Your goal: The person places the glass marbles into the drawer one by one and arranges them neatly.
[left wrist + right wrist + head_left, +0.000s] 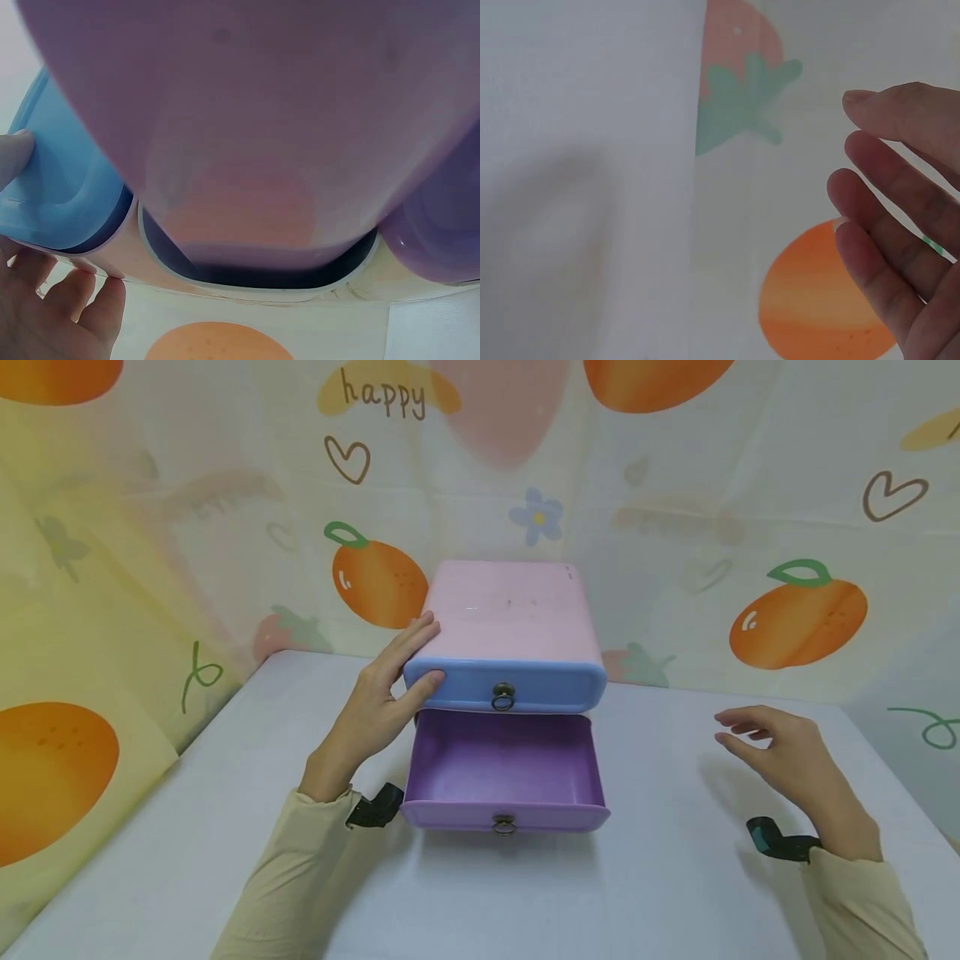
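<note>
A small drawer cabinet [510, 610] with a pink top stands at the back of the white table. Its blue top drawer [555, 687] is closed and has a brass ring pull. Below it a purple drawer [506, 760] is pulled out, with nothing inside. My left hand [378, 710] holds the cabinet's upper left edge, thumb on the blue front and fingers along the side, as the left wrist view also shows. Off to the right, my right hand [787, 756] hovers over the table, fingers loosely bent and holding nothing.
Another purple drawer front [442, 217] sits below the pulled-out one in the left wrist view. Behind the white table [675, 877] hangs a cloth [480, 485] printed with oranges, hearts and flowers. Black wrist mounts [377, 806] stick out at both sleeves.
</note>
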A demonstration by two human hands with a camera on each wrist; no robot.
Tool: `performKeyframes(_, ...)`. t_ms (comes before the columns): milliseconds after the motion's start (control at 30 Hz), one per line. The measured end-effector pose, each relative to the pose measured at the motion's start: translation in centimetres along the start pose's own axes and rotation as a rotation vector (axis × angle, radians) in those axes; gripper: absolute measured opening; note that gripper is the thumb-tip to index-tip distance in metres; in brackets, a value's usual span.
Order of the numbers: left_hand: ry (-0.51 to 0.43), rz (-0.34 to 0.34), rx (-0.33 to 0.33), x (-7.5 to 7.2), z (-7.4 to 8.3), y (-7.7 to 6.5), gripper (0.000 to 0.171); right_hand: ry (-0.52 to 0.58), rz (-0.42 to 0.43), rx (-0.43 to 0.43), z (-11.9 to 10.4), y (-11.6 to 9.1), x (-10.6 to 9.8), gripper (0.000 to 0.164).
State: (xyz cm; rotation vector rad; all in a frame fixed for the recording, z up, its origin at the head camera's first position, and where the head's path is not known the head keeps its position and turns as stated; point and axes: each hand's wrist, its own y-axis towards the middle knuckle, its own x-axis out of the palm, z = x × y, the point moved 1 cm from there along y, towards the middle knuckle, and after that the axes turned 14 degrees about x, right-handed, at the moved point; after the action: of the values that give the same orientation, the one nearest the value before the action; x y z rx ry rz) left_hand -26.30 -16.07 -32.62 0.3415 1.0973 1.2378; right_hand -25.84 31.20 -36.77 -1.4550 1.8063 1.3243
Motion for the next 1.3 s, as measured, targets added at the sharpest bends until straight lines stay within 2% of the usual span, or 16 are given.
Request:
performKeyframes(400, -0.004, 0.003, 0.004, 0.1, 0.0, 0.0, 0.057, -0.023, -0.064, 0.113, 2.0, -0.3, 0.0, 0.029)
performKeyframes(733, -0.008, 0.004, 0.001, 0.0, 0.1, 0.0, 0.057, -0.047, -0.065, 0.161, 3.9, -0.5, -0.3, 0.028)
performKeyframes(1000, -0.013, 0.003, 0.006, 0.0, 0.0, 0.0, 0.057, -0.081, -0.126, 0.267, 5.6, -0.8, -0.9, 0.033)
performKeyframes(1300, -0.01, 0.001, 0.004, 0.0, -0.1, 0.1, 0.057, -0.092, -0.118, 0.351, 7.1, -1.3, -1.2, 0.036)
